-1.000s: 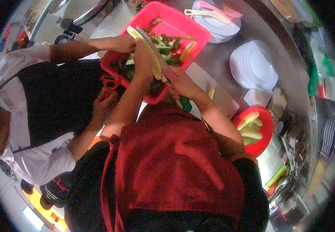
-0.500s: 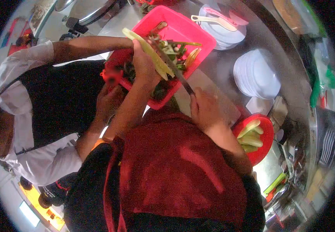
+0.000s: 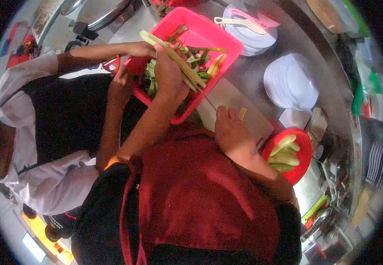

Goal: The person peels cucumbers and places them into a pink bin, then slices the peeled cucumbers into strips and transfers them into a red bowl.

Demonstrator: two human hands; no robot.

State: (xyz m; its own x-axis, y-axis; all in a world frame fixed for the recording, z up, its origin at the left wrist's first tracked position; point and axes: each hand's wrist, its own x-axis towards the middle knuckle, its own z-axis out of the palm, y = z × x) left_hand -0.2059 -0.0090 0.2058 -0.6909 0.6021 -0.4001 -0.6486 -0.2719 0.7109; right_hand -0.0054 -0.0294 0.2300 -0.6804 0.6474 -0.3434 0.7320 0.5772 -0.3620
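Observation:
Over a pink basin (image 3: 226, 33) my left hand (image 3: 168, 73) grips a long, pale green peeled vegetable (image 3: 180, 63). My right hand (image 3: 232, 128) is closed round the handle of a knife (image 3: 207, 99), whose blade reaches up to the lower end of the vegetable. Green and yellowish scraps (image 3: 196, 59) lie in the basin. Beside my right forearm is a red bowl (image 3: 307, 154) holding several peeled pale green pieces (image 3: 284, 159).
A co-worker (image 3: 45, 106) in white sleeves stands at the left, hands at the basin's left side, one with a red tool (image 3: 112, 66). Stacked white plates (image 3: 290, 81) and plates with spatulas (image 3: 253, 37) are at the right. A cutting board (image 3: 240, 104) lies below the basin.
The knife's blade has dropped from across the vegetable to near its lower end. The co-worker's hand and red tool have moved up and left, and more scraps show in the basin.

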